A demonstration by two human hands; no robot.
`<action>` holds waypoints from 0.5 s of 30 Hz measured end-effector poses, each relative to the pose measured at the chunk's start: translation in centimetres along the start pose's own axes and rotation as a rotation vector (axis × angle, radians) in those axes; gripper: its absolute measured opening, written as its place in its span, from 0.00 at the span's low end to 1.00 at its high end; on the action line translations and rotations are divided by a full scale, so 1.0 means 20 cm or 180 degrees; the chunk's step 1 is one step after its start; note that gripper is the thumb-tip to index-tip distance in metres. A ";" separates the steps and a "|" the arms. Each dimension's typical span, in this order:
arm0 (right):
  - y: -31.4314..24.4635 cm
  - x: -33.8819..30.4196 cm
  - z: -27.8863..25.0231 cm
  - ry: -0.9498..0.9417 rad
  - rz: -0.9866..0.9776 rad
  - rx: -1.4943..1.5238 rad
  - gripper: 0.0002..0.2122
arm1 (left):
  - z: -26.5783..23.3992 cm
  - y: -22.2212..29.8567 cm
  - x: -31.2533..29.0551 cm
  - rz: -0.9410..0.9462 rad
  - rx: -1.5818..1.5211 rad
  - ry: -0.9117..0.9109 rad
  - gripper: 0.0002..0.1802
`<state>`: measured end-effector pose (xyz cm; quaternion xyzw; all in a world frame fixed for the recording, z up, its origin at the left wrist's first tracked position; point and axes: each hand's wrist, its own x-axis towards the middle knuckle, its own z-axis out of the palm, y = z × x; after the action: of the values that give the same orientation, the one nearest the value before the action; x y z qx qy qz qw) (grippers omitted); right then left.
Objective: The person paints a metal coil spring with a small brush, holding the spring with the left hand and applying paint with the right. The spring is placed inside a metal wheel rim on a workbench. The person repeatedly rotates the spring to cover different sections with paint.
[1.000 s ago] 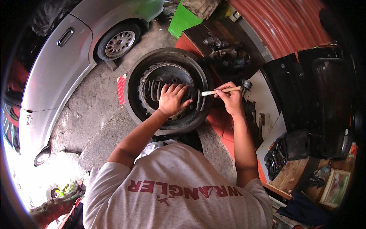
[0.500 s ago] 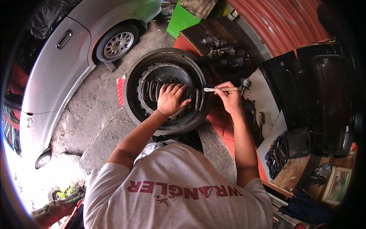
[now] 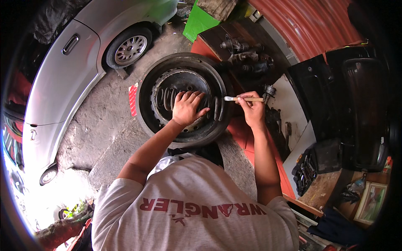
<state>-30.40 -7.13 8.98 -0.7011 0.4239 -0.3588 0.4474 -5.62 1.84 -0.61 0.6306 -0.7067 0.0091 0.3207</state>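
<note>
A dark coil spring lies sideways across the wheel, a black steel rim with its tyre lying flat. My left hand is closed over the middle of the spring, fingers reaching over the coils and hiding part of them. In my right hand is a slim paintbrush with a wooden handle, pinched near its bristle end. Its pale tip points left, close to the right end of the spring; whether it touches the coil I cannot tell.
On the left a silver car is parked. Beyond the wheel, greasy metal parts lie on a dark surface. To the right are a round metal part, a tool case and a black car panel. A red-and-white package lies beside the tyre.
My right hand and the paintbrush have shifted very slightly. My left hand and the coil spring look unmoved.
</note>
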 end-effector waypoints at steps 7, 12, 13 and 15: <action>-0.01 0.01 -0.02 0.0338 -0.0256 -0.0485 0.03 | 0.00 0.00 0.00 -0.0041 -0.0008 -0.0048 0.35; -0.03 -0.09 -0.04 -0.0280 -0.0076 0.0465 0.02 | -0.02 0.00 0.02 -0.0079 -0.0112 -0.0097 0.37; -0.05 -0.10 -0.04 -0.0321 -0.0011 0.0671 0.02 | -0.04 0.01 0.03 -0.0081 -0.0128 -0.0127 0.38; -0.04 -0.11 -0.04 -0.0189 -0.0106 0.0565 0.03 | -0.04 0.01 0.04 -0.0067 -0.0131 -0.0170 0.40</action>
<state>-31.69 -5.19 9.72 -0.6759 0.3653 -0.3814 0.5140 -5.36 1.50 0.48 0.6313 -0.7084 -0.0256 0.3147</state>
